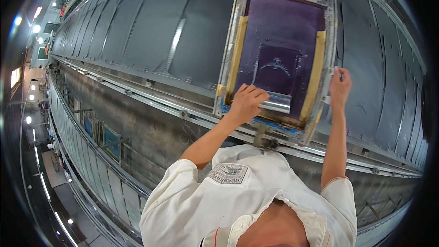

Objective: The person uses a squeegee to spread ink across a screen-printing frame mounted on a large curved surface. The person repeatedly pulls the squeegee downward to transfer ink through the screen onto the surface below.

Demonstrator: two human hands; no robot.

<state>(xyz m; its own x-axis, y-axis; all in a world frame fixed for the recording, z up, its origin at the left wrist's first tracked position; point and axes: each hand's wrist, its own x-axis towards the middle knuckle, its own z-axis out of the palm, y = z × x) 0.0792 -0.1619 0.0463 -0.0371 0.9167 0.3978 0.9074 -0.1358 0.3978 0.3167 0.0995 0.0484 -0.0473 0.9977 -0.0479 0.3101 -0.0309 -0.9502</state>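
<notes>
A screen printing frame [333, 41] with a purple mesh [286, 16] lies on the long table in front of me. Yellowish tape runs down both inner sides, and a pale curved design [275, 65] shows inside a darker rectangle on the mesh. My left hand [248, 103] is closed around the left end of a shiny metal squeegee [277, 102], which rests near the mesh's near end. My right hand [340, 87] has its fingers curled at the frame's right edge, gripping it. Blue smears mark the near end of the frame.
Dark grey fabric panels [151, 32] cover the long table on both sides of the frame. A metal rail [137, 93] runs along the table's near edge, with a clamp-like bracket [264, 142] below the frame. Another long table [98, 155] stands across the aisle at left.
</notes>
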